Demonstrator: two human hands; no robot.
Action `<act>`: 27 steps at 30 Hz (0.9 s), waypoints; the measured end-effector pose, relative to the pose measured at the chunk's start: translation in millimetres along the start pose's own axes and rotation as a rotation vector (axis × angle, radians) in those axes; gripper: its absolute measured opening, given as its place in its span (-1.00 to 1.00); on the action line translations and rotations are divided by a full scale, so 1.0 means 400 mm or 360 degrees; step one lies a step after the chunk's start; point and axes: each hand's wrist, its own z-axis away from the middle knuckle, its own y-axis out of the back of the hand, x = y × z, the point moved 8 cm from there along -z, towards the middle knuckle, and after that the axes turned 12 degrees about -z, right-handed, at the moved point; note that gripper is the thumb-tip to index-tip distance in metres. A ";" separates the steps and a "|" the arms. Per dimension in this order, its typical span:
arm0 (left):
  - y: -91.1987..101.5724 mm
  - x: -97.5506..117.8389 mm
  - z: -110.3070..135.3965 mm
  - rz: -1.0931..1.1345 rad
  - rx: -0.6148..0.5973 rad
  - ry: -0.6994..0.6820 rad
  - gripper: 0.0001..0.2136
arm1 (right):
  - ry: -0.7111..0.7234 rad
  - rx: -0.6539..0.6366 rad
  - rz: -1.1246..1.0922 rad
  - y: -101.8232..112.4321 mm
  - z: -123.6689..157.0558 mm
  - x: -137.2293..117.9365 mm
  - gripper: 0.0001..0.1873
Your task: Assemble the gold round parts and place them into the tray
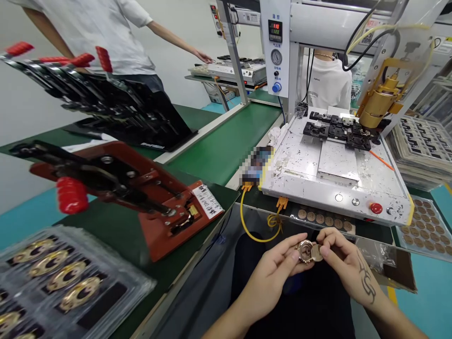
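Observation:
Over my lap, my left hand [278, 266] grips a small round gold-rimmed metal part [304, 251] between thumb and fingers. Its inside, brownish and ring-shaped, faces up. My right hand [341, 256] pinches a thin round tan disc [317, 253] by its edge. The disc sits right beside the gold part and seems to overlap its rim; whether they touch I cannot tell. Just beyond my hands, a strip of similar brown discs [328, 221] lies along the bench edge under the machine.
Ahead stands a white press machine [303, 174] with black fixtures [339, 129] and a gold press head [379, 106]. A red-brown toggle clamp [155, 212] and a tray of gold parts [116, 282] are left. A yellow cable [243, 216] hangs nearby. Two people are beyond.

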 end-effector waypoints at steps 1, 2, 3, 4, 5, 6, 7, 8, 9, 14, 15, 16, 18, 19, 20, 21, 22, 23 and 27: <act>-0.002 0.003 0.002 -0.0017 -0.0001 -0.0008 -0.54 | 0.0014 -0.0009 0.0021 -0.010 -0.001 -0.004 -0.72; -0.005 0.006 0.004 -0.0034 -0.0001 -0.0016 -0.55 | 0.0026 -0.0015 0.0036 -0.020 -0.003 -0.006 -0.73; -0.008 0.008 0.005 -0.0048 -0.0003 -0.0026 -0.56 | 0.0043 -0.0022 0.0043 -0.028 -0.004 -0.007 -0.74; -0.010 0.010 0.007 -0.0055 -0.0005 -0.0039 -0.56 | 0.0063 -0.0023 0.0045 -0.035 -0.005 -0.008 -0.75; -0.013 0.012 0.008 -0.0059 -0.0007 -0.0054 -0.57 | 0.0082 -0.0018 0.0044 -0.040 -0.006 -0.009 -0.75; -0.014 0.013 0.009 -0.0059 -0.0009 -0.0067 -0.57 | 0.0098 -0.0009 0.0041 -0.042 -0.007 -0.009 -0.75; -0.016 0.014 0.010 -0.0058 -0.0012 -0.0078 -0.57 | 0.0110 0.0002 0.0042 -0.043 -0.008 -0.008 -0.75; -0.017 0.013 0.010 -0.0057 -0.0014 -0.0082 -0.57 | 0.0116 0.0012 0.0048 -0.042 -0.008 -0.007 -0.74; -0.017 0.013 0.011 -0.0057 -0.0015 -0.0083 -0.57 | 0.0114 0.0017 0.0057 -0.041 -0.008 -0.006 -0.74; -0.018 0.014 0.011 -0.0079 -0.0005 -0.0074 -0.56 | 0.0081 0.0027 0.0075 -0.037 -0.005 -0.001 -0.72; -0.018 0.016 0.011 -0.0092 -0.0001 -0.0078 -0.55 | 0.0079 0.0028 0.0082 -0.037 -0.005 -0.001 -0.72; -0.019 0.018 0.011 -0.0108 0.0002 -0.0081 -0.55 | 0.0081 0.0030 0.0092 -0.036 -0.004 -0.001 -0.72; -0.024 0.023 0.012 -0.0147 -0.0003 -0.0092 -0.56 | 0.0091 0.0041 0.0121 -0.033 -0.004 -0.002 -0.72; -0.026 0.026 0.014 -0.0175 -0.0007 -0.0099 -0.56 | 0.0097 0.0047 0.0139 -0.032 -0.004 -0.002 -0.73; -0.029 0.028 0.016 -0.0207 -0.0009 -0.0108 -0.56 | 0.0105 0.0052 0.0155 -0.031 -0.004 -0.002 -0.73; -0.031 0.030 0.018 -0.0240 -0.0007 -0.0118 -0.56 | 0.0115 0.0058 0.0170 -0.031 -0.003 -0.003 -0.74; -0.032 0.031 0.019 -0.0274 -0.0001 -0.0129 -0.56 | 0.0125 0.0060 0.0184 -0.030 -0.003 -0.003 -0.74; -0.033 0.030 0.021 -0.0307 0.0007 -0.0139 -0.57 | 0.0134 0.0061 0.0198 -0.031 -0.002 -0.004 -0.75; -0.028 0.011 0.021 -0.0458 0.0061 -0.0165 -0.57 | 0.0190 0.0068 0.0298 -0.034 0.002 -0.003 -0.76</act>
